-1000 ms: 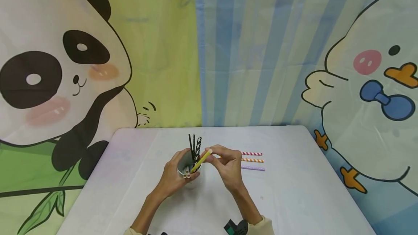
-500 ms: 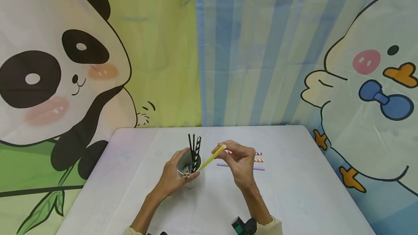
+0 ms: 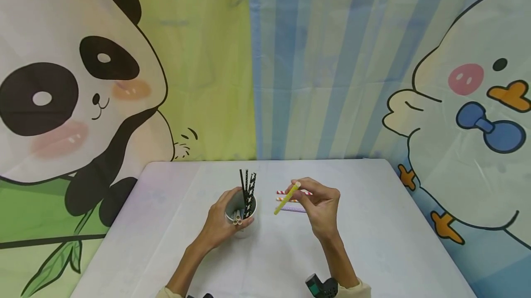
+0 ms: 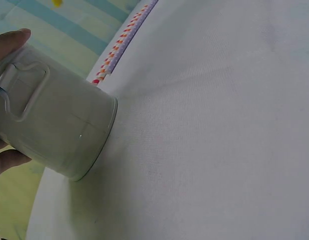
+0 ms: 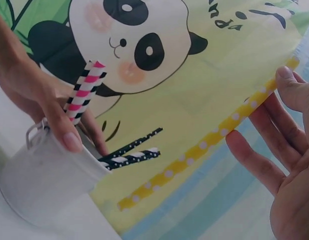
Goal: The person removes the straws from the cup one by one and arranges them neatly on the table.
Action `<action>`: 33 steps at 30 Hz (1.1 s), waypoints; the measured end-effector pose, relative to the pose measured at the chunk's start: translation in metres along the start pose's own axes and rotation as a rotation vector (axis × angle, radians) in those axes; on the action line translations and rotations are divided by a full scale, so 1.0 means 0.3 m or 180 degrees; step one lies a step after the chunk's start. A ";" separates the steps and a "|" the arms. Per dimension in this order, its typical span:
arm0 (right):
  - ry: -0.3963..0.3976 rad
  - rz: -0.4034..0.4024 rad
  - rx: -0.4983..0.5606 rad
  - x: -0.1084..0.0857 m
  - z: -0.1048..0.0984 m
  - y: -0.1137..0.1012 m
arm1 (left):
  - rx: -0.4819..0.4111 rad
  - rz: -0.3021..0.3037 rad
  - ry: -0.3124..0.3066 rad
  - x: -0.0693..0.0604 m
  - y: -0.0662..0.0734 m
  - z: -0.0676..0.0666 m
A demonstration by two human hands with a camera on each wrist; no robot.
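Note:
My left hand (image 3: pixel 217 224) grips a small white pail (image 5: pixel 44 175) by its rim, and the pail leans on the table. Black-and-white patterned straws (image 3: pixel 249 196) stand in it, along with striped straws (image 5: pixel 84 92), pink-and-white and black-and-white. To the right, my right hand (image 3: pixel 321 203) pinches a yellow straw (image 5: pixel 194 155) with white dots near its upper end. The straw hangs slanted in the air, apart from the pail. Below it on the table lie a red striped straw (image 3: pixel 281 192), an orange striped straw (image 3: pixel 280 200) and a purple straw (image 3: pixel 294 209), partly hidden by the hand.
A white table (image 3: pixel 394 252) spreads out under both hands. Behind it hang a green cloth with a panda (image 3: pixel 103 104) and a blue striped cloth (image 3: pixel 315 81). The left wrist view shows a wire handle (image 4: pixel 39 90) on the pail's side.
My right hand has drawn the yellow straw away from the pail to the right, over the straws on the table. The left hand and pail have stayed in place.

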State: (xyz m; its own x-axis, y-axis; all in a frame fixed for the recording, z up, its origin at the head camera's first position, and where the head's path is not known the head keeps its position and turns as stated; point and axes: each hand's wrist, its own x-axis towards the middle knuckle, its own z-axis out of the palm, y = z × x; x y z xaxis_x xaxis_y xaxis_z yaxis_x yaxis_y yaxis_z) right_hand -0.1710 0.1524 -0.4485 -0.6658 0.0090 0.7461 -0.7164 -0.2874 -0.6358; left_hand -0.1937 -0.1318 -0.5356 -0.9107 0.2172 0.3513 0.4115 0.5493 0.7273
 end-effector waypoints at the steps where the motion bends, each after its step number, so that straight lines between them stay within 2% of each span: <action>1: 0.0027 0.0021 -0.0050 -0.003 -0.005 -0.001 | -0.0004 0.0001 0.0002 0.000 -0.001 0.001; 7: 0.0218 0.0252 -0.0502 -0.024 -0.032 -0.007 | -0.0035 -0.0032 -0.0014 -0.002 0.001 0.000; 12: 0.0240 0.0457 -0.1026 -0.046 -0.051 -0.005 | -0.0031 -0.0068 -0.0016 -0.006 -0.001 0.000; 17: 0.0142 0.0458 -0.1423 -0.061 -0.065 0.001 | -0.0026 -0.0064 -0.0030 -0.006 -0.001 0.001; 26: -0.0147 0.0408 -0.1646 -0.067 -0.082 0.011 | -0.0029 -0.0046 -0.0015 -0.004 0.003 -0.002; 33: -0.0317 0.0377 -0.2065 -0.077 -0.091 0.029 | -0.0036 -0.0047 -0.0015 -0.002 0.005 -0.002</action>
State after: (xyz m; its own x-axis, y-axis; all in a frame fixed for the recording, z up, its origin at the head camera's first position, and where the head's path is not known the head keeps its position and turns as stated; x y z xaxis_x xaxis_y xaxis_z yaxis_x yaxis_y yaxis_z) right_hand -0.1677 0.1759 -0.4767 -0.7475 -0.0846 0.6588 -0.6406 0.3539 -0.6815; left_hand -0.1925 -0.1317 -0.5344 -0.9169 0.2128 0.3376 0.3983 0.5433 0.7391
